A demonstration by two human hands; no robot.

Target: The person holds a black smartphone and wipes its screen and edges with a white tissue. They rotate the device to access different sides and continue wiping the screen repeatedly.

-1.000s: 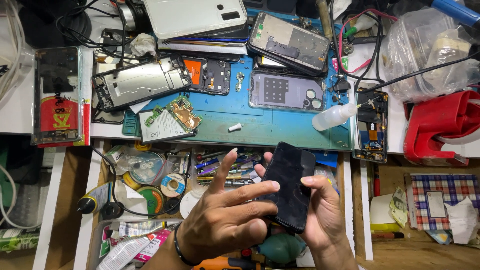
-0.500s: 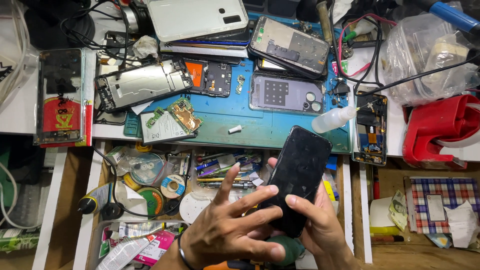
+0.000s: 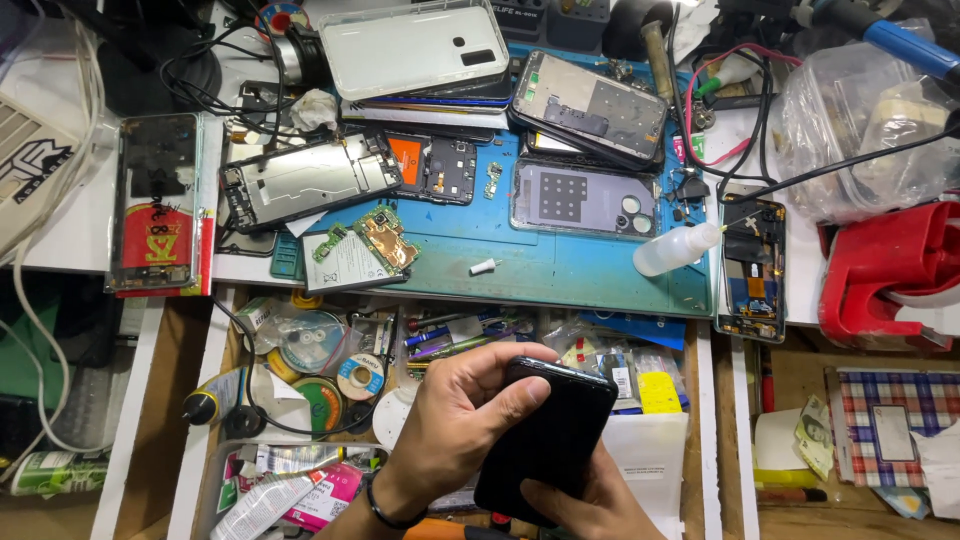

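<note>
I held the black phone (image 3: 548, 432) low over the open drawer (image 3: 300, 400), clear of the crowded blue mat (image 3: 560, 262), so nothing on the bench got knocked. My left hand (image 3: 455, 425) curled over its top edge, thumb pressed along the upper rim, fingers clenched around the side to steady it. My right hand (image 3: 590, 500) cupped it from beneath, fingers wrapped under the lower end, bearing its weight. The small white bottle (image 3: 675, 250) lay tipped on the mat's right edge, well apart.

Glossy black glass phone (image 3: 548, 430) — matt blue rubber mat (image 3: 560, 265).
</note>
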